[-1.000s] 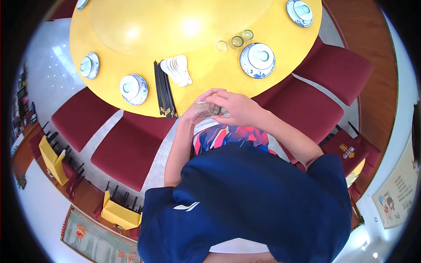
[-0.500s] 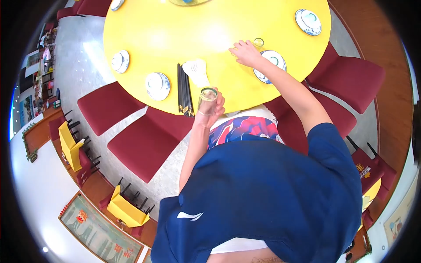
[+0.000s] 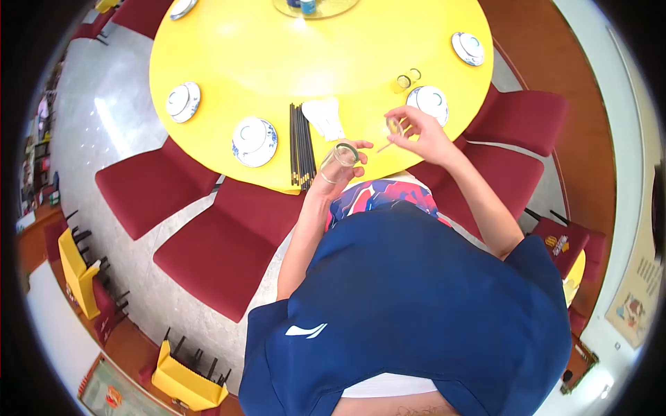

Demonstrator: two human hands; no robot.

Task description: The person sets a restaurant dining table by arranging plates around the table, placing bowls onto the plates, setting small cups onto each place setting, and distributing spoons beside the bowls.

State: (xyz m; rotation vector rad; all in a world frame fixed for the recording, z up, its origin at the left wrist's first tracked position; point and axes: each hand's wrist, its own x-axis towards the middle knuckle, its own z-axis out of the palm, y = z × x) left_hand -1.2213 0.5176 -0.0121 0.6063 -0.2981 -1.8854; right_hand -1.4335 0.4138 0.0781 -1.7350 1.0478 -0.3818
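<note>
My left hand (image 3: 338,173) is wrapped round a clear drinking glass (image 3: 340,159), its rim facing up, at the table's near edge. To its right, over the yellow table, my right hand (image 3: 424,139) has its fingers curled about a small clear round shape, which looks like another glass (image 3: 394,127). Just beyond that hand is a blue-and-white plate with a bowl (image 3: 429,104). Small glasses (image 3: 402,82) stand beside this plate. Left of my left hand lie a row of black chopsticks (image 3: 301,145) and some white spoons (image 3: 323,116).
The round yellow table (image 3: 229,62) carries more place settings, such as one plate (image 3: 254,141) at the near left and another (image 3: 467,48) at the far right. A glass turntable (image 3: 326,10) is at its middle. Dark red chairs (image 3: 215,243) surround it.
My right hand has drawn back from beside the plate toward my left hand. The glasses it partly covered now show. The view has shifted; my left hand still holds its glass.
</note>
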